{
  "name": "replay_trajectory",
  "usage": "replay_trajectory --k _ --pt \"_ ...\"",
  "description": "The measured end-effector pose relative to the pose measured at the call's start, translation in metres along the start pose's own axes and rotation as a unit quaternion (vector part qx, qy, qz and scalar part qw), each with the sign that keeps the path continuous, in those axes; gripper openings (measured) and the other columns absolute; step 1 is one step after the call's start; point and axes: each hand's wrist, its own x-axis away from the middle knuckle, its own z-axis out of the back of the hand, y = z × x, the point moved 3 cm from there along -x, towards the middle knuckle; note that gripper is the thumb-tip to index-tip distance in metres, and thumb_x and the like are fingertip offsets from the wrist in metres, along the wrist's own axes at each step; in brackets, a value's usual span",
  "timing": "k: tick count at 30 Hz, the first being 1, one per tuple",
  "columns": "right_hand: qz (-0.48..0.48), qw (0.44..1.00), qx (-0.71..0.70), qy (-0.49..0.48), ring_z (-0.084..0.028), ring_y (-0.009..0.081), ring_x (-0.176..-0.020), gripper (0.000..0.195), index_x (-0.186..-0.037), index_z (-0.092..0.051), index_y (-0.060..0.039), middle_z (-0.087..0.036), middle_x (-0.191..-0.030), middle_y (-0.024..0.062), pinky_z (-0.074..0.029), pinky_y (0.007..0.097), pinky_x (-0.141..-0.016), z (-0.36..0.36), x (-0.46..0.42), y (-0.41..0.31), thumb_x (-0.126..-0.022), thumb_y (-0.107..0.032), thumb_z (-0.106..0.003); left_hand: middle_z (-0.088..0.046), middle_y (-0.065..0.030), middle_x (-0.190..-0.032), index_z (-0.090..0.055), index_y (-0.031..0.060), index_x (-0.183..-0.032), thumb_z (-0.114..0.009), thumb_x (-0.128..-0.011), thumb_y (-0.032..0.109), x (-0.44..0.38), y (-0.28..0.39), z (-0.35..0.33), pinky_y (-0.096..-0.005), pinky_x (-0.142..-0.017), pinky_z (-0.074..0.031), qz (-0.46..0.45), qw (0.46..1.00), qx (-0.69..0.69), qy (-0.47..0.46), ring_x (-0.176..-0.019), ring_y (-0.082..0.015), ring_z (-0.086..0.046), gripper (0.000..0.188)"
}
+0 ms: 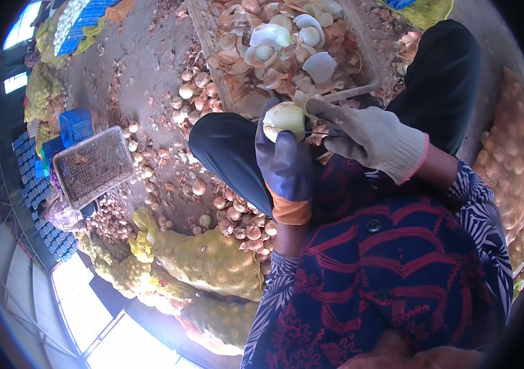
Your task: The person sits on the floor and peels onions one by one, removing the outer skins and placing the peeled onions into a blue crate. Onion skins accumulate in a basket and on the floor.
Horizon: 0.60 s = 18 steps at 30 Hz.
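Note:
My left hand (285,161), in a purple glove with an orange cuff, cradles a pale, mostly peeled onion (284,119) with the thumb against its near side. My right hand (368,136) wears a soiled white knit glove. Its fingers close around a knife whose thin blade (312,133) reaches across to the onion; the handle is hidden in the glove. Right beyond both hands stands a plastic crate (352,93), holding loose brown onion skins (273,78) and thick white peeled layers (319,67).
Unpeeled onions (248,221) lie heaped beside my left knee (225,138), with more (195,97) along the crate's left side. Full mesh sacks (211,258) sit at left, another (509,161) at right. Farther left, a person (61,212) is near a tilted crate (95,166).

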Motion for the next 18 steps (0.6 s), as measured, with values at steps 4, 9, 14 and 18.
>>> replay_trajectory --k 4,9,14,18 --pt "0.065 0.993 -0.078 0.055 -0.071 0.0280 -0.081 0.051 -0.147 -0.045 -0.0127 -0.070 -0.094 0.0141 -0.055 0.0375 -0.066 -0.015 -0.009 0.017 -0.100 -0.022 -0.061 -0.064 -0.0141 -0.118 -0.048 -0.0066 -0.136 -0.064 -0.092 0.027 0.005 -0.005 0.006 -0.0344 -0.091 -0.053 0.020 0.999 -0.013 -0.024 -0.103 -0.0212 -0.065 0.058" --pt "0.061 0.988 -0.118 0.072 -0.072 0.0220 -0.078 0.045 -0.141 -0.053 -0.0055 -0.072 -0.092 0.0145 -0.055 0.0341 -0.066 -0.021 -0.021 0.036 -0.100 -0.024 -0.061 -0.064 -0.0135 -0.119 -0.047 -0.0070 -0.138 -0.072 -0.089 0.033 0.004 -0.009 0.000 -0.0331 -0.091 -0.053 -0.027 0.995 -0.041 -0.085 -0.104 -0.0206 -0.064 0.068" --pt "-0.008 0.980 -0.195 0.031 -0.072 0.0188 -0.080 0.038 -0.127 -0.064 -0.0033 -0.074 -0.091 0.0142 -0.056 0.0318 -0.071 0.001 -0.029 0.022 -0.097 -0.025 -0.068 -0.063 -0.0150 -0.125 -0.044 -0.0069 -0.144 -0.073 -0.089 0.032 0.005 -0.005 0.001 -0.0337 -0.095 -0.052 -0.098 0.969 -0.198 -0.106 -0.114 -0.0234 -0.063 0.073" --pt "-0.045 0.979 -0.191 0.051 -0.073 0.0235 -0.082 0.033 -0.118 -0.070 -0.0051 -0.074 -0.092 0.0131 -0.057 0.0323 -0.072 0.005 -0.035 0.012 -0.093 -0.026 -0.072 -0.061 -0.0158 -0.128 -0.043 -0.0064 -0.145 -0.070 -0.091 0.031 0.005 0.002 0.001 -0.0344 -0.096 -0.051 -0.092 0.970 -0.201 -0.102 -0.114 -0.0231 -0.062 0.071"
